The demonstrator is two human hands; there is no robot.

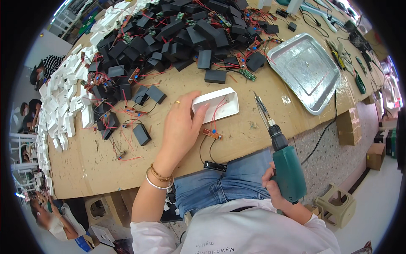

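My left thumb and fingers close around the left end of the white case (pixel 226 112) on the table (pixel 249 137); call that hand my left hand (pixel 179 122). Right of the case, my right hand (pixel 274 185) grips a green soldering tool (pixel 291 173). Red wires (pixel 215 113) cross its near rim to a circuit board (pixel 212 134). Black boxes (pixel 203 36) crowd beyond it; a metal tray (pixel 305 65) lies farther right.

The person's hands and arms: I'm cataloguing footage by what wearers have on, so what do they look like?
Both are ungloved. The left hand wears a gold-coloured ring; its wrist has a brown beaded bracelet and a smooth silvery bangle. The right hand, partly hidden, shows no jewellery. The left sleeve and right sleeve are white, leaving the forearms bare.
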